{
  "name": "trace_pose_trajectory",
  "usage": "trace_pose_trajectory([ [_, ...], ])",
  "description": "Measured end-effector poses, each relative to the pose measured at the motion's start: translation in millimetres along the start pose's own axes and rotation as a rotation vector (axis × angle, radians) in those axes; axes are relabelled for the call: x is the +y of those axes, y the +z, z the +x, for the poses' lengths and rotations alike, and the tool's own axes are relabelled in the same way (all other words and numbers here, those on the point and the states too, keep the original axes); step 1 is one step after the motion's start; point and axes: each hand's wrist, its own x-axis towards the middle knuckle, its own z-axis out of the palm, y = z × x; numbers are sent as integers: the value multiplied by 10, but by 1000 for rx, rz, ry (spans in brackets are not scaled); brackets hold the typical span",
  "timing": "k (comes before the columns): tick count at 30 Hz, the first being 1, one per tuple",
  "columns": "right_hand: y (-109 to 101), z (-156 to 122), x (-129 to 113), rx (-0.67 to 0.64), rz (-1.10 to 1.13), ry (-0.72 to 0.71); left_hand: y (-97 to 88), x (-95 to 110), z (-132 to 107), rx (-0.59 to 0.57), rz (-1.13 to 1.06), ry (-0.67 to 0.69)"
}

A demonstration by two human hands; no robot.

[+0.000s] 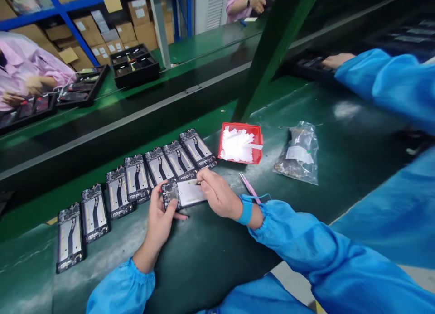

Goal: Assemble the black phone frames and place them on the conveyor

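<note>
My left hand point(162, 216) grips the left end of an open phone frame point(185, 194) lying on the green bench. My right hand point(217, 194) is closed in a pinch on the frame's upper right edge; what the fingertips hold is too small to make out. A blue wrist strap point(245, 210) circles my right wrist. Pink tweezers point(249, 187) lie on the bench just right of that hand. A row of several similar open phone frames point(137, 178) stretches from beside my hands to the lower left.
A red tray of white strips point(255, 133) sits beyond my right hand, and a clear bag of parts point(299, 153) to its right. A green post point(272, 46) rises behind. Black trays point(134, 65) and other people's hands point(336, 60) are along the conveyor.
</note>
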Motion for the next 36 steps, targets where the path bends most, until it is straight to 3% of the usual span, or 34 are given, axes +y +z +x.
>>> trace_pose_trajectory([
  [7, 192, -60, -8, -75, -135, -155, -19, 9, -29, -126, -22, -40],
  [13, 194, -78, 1, -110, -223, -226, 22, 21, -17, -14, 85, 2],
  [22, 197, -100, -23, -15, -178, -239, 14, 15, -36, -27, 85, -6],
  [36, 173, -100, -74, -63, -255, -273, 43, 20, -67, 20, 60, -22],
])
